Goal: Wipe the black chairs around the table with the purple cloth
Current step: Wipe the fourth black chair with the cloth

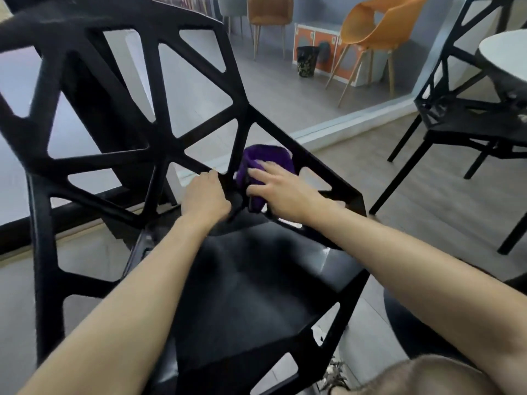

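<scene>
Two bare hands on the nearer black chair (142, 124), purple cloth (268, 161) at its rear corner.
Lattice back of that chair fills the left, its top edge blurred, its legs cut off by the lower border; left hand (205, 195) clenched round a strut where back meets seat, fingertips hidden behind the bar; cloth bunched over the frame just right of that hand, its lower part hidden; right hand (279, 192) laid on the cloth, fingers straight and spread, pressing it to the frame; dark bin (307, 61) and orange-and-white cabinet (316, 38) beyond, markings too blurred to read; orange chair (379, 27); second black chair (462, 121) at right, partly tucked under a white table (504, 55) cut off by the edge.
</scene>
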